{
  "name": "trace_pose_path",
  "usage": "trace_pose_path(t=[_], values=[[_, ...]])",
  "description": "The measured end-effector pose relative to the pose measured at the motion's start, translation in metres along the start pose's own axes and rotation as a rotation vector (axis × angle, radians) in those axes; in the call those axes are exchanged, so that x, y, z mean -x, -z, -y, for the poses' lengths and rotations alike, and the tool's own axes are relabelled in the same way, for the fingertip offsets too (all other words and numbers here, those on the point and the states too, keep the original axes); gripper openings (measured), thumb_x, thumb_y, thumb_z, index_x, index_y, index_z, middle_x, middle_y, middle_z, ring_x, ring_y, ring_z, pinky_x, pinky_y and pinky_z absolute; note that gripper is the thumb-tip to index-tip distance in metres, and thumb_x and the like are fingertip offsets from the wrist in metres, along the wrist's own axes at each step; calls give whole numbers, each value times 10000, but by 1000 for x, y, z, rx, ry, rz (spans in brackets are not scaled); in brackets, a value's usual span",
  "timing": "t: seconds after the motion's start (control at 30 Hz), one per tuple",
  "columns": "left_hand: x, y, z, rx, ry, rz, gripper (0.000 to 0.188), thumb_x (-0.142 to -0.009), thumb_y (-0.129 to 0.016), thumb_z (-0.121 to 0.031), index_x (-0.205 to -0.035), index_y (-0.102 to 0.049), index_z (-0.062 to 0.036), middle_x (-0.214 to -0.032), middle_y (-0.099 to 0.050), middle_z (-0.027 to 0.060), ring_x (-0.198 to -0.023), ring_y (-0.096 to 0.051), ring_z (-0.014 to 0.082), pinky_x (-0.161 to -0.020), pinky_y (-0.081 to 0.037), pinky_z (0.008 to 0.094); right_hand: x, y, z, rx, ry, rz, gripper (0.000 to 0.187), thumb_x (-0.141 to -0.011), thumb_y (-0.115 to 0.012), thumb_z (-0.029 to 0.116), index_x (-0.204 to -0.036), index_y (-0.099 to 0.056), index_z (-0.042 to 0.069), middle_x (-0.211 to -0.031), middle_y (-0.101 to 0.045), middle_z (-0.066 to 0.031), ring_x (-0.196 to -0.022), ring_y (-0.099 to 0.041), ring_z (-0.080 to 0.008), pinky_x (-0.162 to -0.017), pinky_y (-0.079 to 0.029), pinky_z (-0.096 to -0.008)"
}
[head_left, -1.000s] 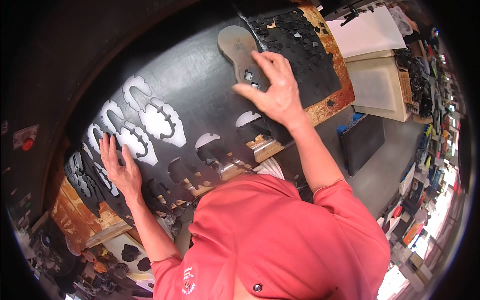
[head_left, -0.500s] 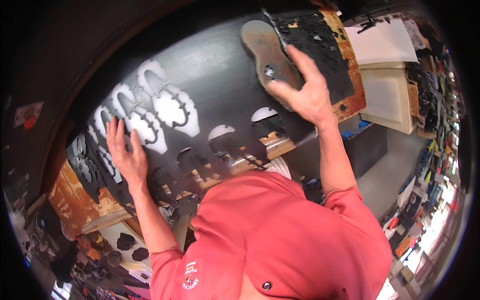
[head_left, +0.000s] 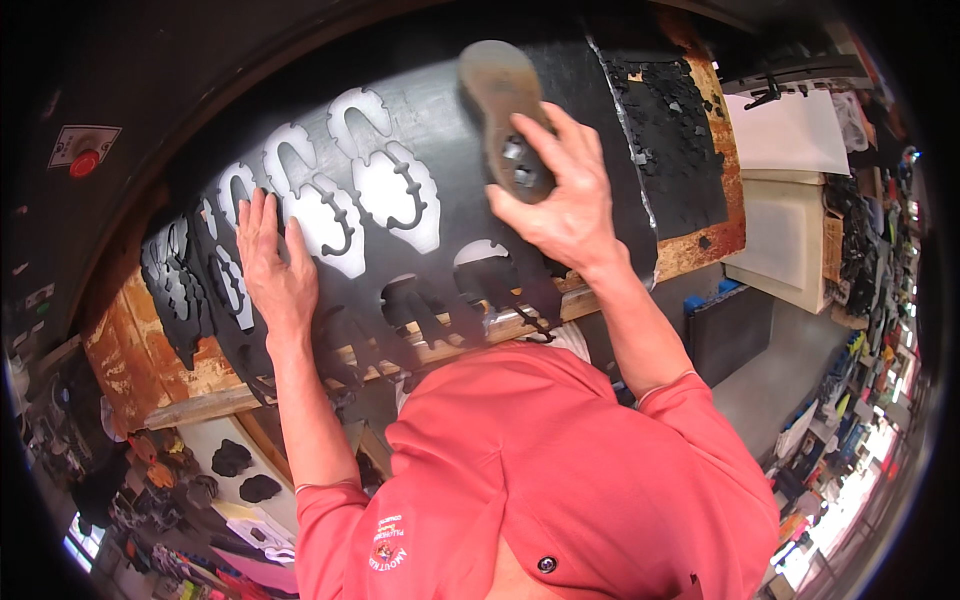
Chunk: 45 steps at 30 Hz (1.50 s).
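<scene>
A large black sheet (head_left: 430,130) lies over a worn wooden board, with shoe-part shapes cut out of its left and near portions. On the sheet, right of these holes, is a sole-shaped cutting die (head_left: 497,80), brownish with a dark heel end; it is slightly blurred. My right hand (head_left: 570,195) is closed around the die's near half, thumb on its left side and fingers across it. My left hand (head_left: 280,265) lies flat on the sheet beside the left cut-outs, fingers stretched out and close together, holding nothing.
Cut black scraps (head_left: 170,280) hang at the left end of the wooden board (head_left: 130,370). More perforated black material (head_left: 675,140) covers its right end. A red button (head_left: 84,163) sits on the dark machine at left. Pale sheets (head_left: 790,130) and a cream box (head_left: 775,240) stand at right.
The die has shifted left across the sheet, and my right hand has closed further over it. My left hand stays flat on the sheet. The whole view has shifted somewhat.
</scene>
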<state>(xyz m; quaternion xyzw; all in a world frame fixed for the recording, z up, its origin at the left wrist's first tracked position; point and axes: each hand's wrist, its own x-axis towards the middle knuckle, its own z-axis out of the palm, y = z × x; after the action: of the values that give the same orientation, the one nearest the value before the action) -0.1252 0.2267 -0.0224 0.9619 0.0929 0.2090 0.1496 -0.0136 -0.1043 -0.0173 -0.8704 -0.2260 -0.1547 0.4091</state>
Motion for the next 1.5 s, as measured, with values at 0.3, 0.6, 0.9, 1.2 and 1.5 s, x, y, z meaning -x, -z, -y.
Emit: trace_pose_path(t=[0.3,0.6,0.9,1.2,1.5], values=[[-7,2,11,-33,-39,-7,396,-1047,-579,-44,-1436,-634,13,-1530,-599,214,-1487,-492,427,-1247,-375,497,-13,-50,25,53,76,42,662,-742,-828,240,-1315,-686,-57,-1387,-553,-387,-1201,-534,-494,-1043,-486,-541],[-9,1,14,-35,-43,-39,370,-1049,-594,-60,-1405,-667,13,-1499,-632,198,-1477,-515,397,-1236,-397,470,-15,-50,19,-31,86,72,676,-795,-823,314,-1328,-673,-74,-1400,-563,-390,-1210,-557,-500,-1070,-488,-539],[-9,0,15,-36,-22,-19,369,-1061,-562,-64,-1405,-655,33,-1525,-607,212,-1493,-495,396,-1263,-347,490,20,71,-34,379,-440,112,525,-913,-811,308,-1245,-706,-86,-1054,-700,-259,-964,-687,-443,-888,-557,-479],[-11,4,19,-23,-26,-14,380,-1057,-511,4,-1411,-645,40,-1528,-608,200,-1493,-494,403,-1256,-368,487,20,76,-13,-212,-567,-24,397,-956,-736,172,-1254,-694,-87,-689,-560,-66,-643,-545,-122,-605,-473,-324],[-12,3,26,-30,-49,-30,379,-1046,-518,19,-1397,-664,31,-1506,-633,185,-1498,-502,371,-1223,-417,438,46,101,-14,33,-435,87,428,-1024,-748,197,-1346,-644,-65,-853,-672,-28,-758,-550,-93,-715,-496,-303]])
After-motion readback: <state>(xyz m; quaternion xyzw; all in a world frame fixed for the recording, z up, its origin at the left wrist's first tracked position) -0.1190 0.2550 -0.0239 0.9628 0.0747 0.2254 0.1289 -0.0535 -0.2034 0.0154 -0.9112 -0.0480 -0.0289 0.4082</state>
